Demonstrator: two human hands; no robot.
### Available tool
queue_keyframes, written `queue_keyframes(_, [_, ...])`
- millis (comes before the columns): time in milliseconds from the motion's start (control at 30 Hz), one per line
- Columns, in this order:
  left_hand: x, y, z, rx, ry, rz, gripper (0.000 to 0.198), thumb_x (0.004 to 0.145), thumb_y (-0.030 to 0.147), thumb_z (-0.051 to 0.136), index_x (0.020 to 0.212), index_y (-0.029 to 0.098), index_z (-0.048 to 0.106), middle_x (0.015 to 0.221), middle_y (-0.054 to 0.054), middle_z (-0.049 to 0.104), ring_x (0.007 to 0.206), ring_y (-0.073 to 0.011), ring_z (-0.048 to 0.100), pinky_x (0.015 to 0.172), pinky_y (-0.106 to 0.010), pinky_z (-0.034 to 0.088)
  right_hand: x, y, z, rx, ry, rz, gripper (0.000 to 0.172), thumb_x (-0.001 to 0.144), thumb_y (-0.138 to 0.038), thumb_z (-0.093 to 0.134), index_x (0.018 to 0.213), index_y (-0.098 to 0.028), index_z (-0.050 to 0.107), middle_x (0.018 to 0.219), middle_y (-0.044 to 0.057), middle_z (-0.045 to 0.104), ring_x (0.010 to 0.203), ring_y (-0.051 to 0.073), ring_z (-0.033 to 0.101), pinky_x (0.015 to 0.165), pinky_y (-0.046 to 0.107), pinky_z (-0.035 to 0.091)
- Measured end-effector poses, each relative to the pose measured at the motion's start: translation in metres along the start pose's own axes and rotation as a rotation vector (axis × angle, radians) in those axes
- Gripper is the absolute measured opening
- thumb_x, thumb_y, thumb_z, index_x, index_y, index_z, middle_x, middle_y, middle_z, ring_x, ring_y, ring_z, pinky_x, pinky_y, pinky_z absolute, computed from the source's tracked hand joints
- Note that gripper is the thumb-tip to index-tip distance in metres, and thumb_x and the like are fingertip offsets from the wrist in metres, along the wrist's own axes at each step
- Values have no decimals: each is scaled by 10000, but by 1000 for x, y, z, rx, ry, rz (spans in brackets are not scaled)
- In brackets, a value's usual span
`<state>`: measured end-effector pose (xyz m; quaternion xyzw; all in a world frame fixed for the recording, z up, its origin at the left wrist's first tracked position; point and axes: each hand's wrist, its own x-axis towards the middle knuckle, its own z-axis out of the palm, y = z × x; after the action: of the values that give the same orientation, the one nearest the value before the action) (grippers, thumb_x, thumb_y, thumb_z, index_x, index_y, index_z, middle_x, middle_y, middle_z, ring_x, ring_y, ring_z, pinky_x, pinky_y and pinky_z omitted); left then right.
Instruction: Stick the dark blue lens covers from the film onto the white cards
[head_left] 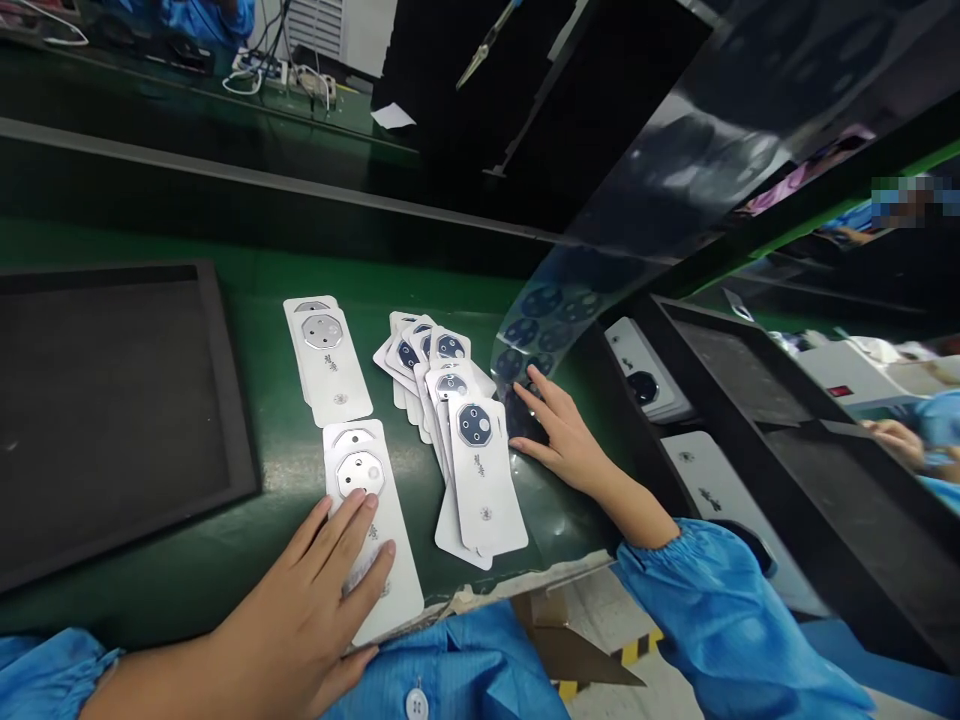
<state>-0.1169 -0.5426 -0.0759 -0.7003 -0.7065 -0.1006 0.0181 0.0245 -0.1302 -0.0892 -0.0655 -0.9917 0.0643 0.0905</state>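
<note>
My left hand lies with fingers spread on a white phone-back-shaped panel, which has an octagonal camera print at its top. Beyond it sits another small stack of such panels with silver octagons. To the right, a fanned pile of white panels with dark blue octagons spreads over the table. My right hand, fingers outstretched, touches the lower end of a clear film strip bearing rows of dark round stickers. Whether the fingertips pinch any sticker cannot be seen.
A black tray occupies the left of the green table. More white panels sit in black trays on the right. The film hangs from above. Cables and a co-worker's blue sleeve appear at the back.
</note>
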Motion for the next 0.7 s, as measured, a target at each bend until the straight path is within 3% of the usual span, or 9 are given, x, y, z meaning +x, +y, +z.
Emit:
queue_keyframes(67, [0,1,1,18,-17,-6,750,925,574,643,1515,160,436,1632,-272,287,1540,-448,214,1222,-619,192,-1,4,0,-4,-38,20,749,1013,-636,443,1615,-207,320,1619,180,406,1486,369,374,1167,570,372])
queue_keyframes(133, [-1,1,2,28,-23,-8,775,909,568,668,1518,154,430,1638,-273,271,1542,-454,198,1227,-622,170,-3,7,1,-18,-39,56,734,1013,-635,440,1611,-224,332,1526,165,528,1399,360,479,1125,560,415])
queue_keyframes(267, [-2,0,7,-18,19,27,788,922,557,648,1532,119,409,1634,-302,248,1536,-474,197,1222,-642,139,-9,12,1,-112,69,95,649,1014,-619,445,1497,-189,500,1248,173,693,1172,352,615,1066,570,443])
queue_keyframes(433, [-3,-2,9,-30,30,30,762,933,505,629,1541,111,392,1637,-306,232,1540,-475,182,1210,-647,175,-16,12,1,-104,239,74,393,995,-547,558,1176,-218,673,955,106,750,966,314,687,1054,571,463])
queue_keyframes(567, [-4,-2,8,-28,32,33,767,924,489,639,1544,114,389,1638,-305,229,1544,-473,163,1202,-644,198,-17,15,3,-67,309,87,292,1000,-496,577,1097,-225,629,990,100,782,915,291,741,1083,585,471])
queue_keyframes(700, [-3,-2,7,-28,33,34,788,899,480,674,1536,105,401,1625,-317,251,1531,-489,193,1195,-649,197,-15,18,4,-39,282,72,238,1015,-466,548,987,-229,557,1191,140,760,1087,291,741,1156,587,426])
